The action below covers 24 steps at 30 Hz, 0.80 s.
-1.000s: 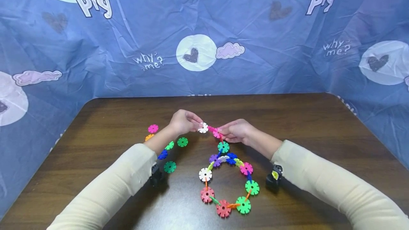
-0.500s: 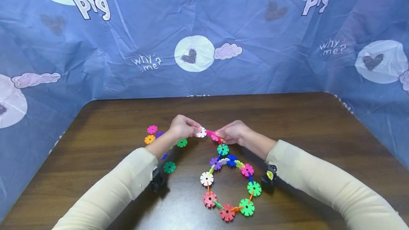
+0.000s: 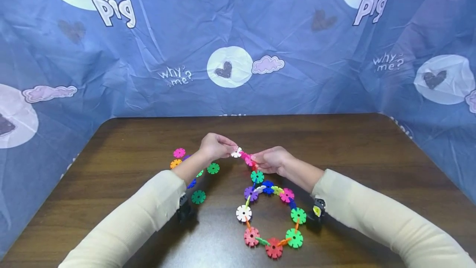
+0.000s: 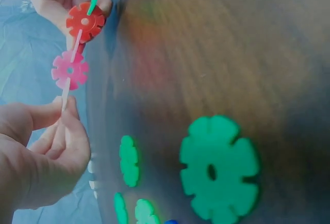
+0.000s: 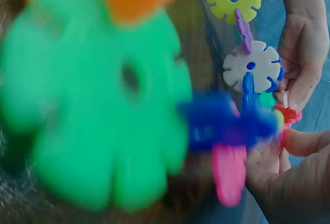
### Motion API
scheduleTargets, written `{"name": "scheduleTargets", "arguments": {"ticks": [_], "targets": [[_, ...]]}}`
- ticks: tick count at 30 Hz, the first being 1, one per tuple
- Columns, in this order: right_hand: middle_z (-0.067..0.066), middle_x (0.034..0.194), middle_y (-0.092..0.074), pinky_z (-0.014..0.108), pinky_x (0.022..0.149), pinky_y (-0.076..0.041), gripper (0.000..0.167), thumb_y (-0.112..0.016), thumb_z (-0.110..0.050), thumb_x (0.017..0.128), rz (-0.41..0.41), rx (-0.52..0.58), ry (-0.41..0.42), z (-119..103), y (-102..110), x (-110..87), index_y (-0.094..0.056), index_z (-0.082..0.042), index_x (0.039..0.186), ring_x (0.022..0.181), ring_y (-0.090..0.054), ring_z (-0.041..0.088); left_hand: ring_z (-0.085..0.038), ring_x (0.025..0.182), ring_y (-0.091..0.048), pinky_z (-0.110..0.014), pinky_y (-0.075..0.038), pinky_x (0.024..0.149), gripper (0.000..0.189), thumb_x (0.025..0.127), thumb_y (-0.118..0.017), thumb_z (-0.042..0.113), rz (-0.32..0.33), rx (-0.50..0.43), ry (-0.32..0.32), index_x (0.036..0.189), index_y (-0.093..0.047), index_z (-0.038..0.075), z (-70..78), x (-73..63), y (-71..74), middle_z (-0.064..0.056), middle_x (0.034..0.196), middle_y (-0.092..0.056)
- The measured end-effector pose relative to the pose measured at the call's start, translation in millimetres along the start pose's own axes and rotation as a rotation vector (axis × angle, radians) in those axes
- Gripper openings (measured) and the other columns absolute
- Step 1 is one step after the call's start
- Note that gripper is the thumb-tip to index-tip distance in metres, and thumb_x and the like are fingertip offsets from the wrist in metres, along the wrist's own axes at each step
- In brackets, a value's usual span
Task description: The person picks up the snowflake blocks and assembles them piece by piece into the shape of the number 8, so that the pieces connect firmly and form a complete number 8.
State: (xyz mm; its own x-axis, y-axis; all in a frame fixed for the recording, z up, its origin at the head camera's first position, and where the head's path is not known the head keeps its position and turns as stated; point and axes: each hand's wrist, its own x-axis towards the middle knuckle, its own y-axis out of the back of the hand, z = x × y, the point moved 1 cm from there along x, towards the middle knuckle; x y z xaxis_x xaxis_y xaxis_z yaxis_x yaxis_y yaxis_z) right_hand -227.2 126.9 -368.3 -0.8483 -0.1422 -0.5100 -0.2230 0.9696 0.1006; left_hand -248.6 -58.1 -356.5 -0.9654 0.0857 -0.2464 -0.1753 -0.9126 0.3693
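Notched plastic discs slot together into a ring of many colours, with a short chain running up from it through a green disc. At the chain's far end my left hand pinches a white disc between thumb and fingertips. In the left wrist view this disc shows edge-on, slotted into a pink disc. My right hand grips the chain around the pink and red discs; the red disc lies in front of its fingers in the left wrist view.
Loose discs lie left on the brown wooden table: a pink disc, an orange disc, a green disc, a darker green disc and others partly hidden by the left forearm. A blue printed cloth hangs behind the table.
The ring's near end has swung a little to the right. Both hands keep hold of the chain in nearly the same place, while the head view has shifted slightly.
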Motion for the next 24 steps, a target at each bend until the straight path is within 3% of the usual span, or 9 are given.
{"name": "scheduleTargets", "arguments": {"ticks": [5, 8, 13, 16, 18, 20, 24], "targets": [[-0.004, 0.063, -0.061, 0.015, 0.059, -0.055, 0.034, -0.055, -0.004, 0.095, 0.008, 0.031, -0.019, -4.7, 1.1, -2.9, -0.055, 0.009, 0.126, 0.058, -0.059, 0.003, -0.004, 0.054, -0.062, -0.026, -0.061, 0.07, 0.019, 0.084, -0.072, 0.004, -0.015, -0.023, 0.049, 0.1, -0.071, -0.006, 4.4, 4.0, 0.7, -0.003, 0.069, -0.07], [-0.003, 0.069, -0.063, 0.019, 0.066, -0.059, 0.034, -0.056, -0.008, 0.095, 0.021, -0.04, -0.007, -8.5, 4.1, -2.8, -0.056, 0.008, 0.126, 0.061, -0.061, 0.004, -0.005, 0.055, -0.063, -0.029, -0.061, 0.076, 0.02, 0.084, -0.071, 0.002, -0.037, -0.058, 0.073, 0.102, -0.07, -0.008, 6.1, 6.4, 0.4, -0.005, 0.071, -0.07], [0.009, 0.102, -0.071, 0.031, 0.091, -0.057, 0.038, -0.062, -0.02, 0.093, 0.051, -0.234, 0.079, -21.1, 5.9, 3.7, -0.061, 0.004, 0.123, 0.079, -0.063, 0.007, -0.008, 0.057, -0.064, -0.032, -0.061, 0.079, 0.024, 0.084, -0.069, -0.003, -0.087, -0.132, 0.114, 0.106, -0.067, -0.011, 7.0, 8.0, 2.5, -0.005, 0.068, -0.067], [0.015, 0.12, -0.067, 0.034, 0.096, -0.055, 0.038, -0.064, -0.024, 0.093, 0.021, -0.333, 0.12, -28.7, 2.7, 11.1, -0.064, 0.002, 0.121, 0.09, -0.063, 0.01, -0.01, 0.058, -0.065, -0.032, -0.061, 0.079, 0.025, 0.084, -0.068, -0.004, -0.109, -0.146, 0.123, 0.107, -0.066, -0.011, 6.1, 8.1, 3.2, -0.005, 0.066, -0.066], [0.012, 0.116, -0.069, 0.03, 0.089, -0.057, 0.037, -0.065, -0.025, 0.092, -0.005, -0.379, 0.133, -32.6, -0.5, 16.3, -0.066, 0.0, 0.119, 0.088, -0.063, 0.01, -0.01, 0.058, -0.066, -0.032, -0.061, 0.078, 0.025, 0.084, -0.068, -0.005, -0.122, -0.153, 0.119, 0.108, -0.066, -0.012, 5.3, 7.8, 3.3, -0.005, 0.066, -0.066], [0.006, 0.1, -0.072, 0.024, 0.077, -0.057, 0.034, -0.067, -0.024, 0.09, -0.029, -0.399, 0.134, -35.7, -3.7, 20.5, -0.068, -0.001, 0.116, 0.081, -0.061, 0.008, -0.01, 0.058, -0.066, -0.033, -0.06, 0.079, 0.026, 0.084, -0.068, -0.006, -0.135, -0.163, 0.116, 0.108, -0.065, -0.013, 4.5, 7.1, 3.2, -0.005, 0.066, -0.066], [-0.006, 0.07, -0.065, 0.015, 0.056, -0.045, 0.032, -0.069, -0.017, 0.088, -0.063, -0.38, 0.116, -38.6, -8.5, 26.9, -0.068, 0.0, 0.115, 0.062, -0.053, 0.004, -0.011, 0.06, -0.067, -0.035, -0.06, 0.081, 0.024, 0.084, -0.067, -0.005, -0.145, -0.145, 0.088, 0.107, -0.066, -0.013, 3.6, 4.7, 5.2, -0.01, 0.07, -0.069]]}}
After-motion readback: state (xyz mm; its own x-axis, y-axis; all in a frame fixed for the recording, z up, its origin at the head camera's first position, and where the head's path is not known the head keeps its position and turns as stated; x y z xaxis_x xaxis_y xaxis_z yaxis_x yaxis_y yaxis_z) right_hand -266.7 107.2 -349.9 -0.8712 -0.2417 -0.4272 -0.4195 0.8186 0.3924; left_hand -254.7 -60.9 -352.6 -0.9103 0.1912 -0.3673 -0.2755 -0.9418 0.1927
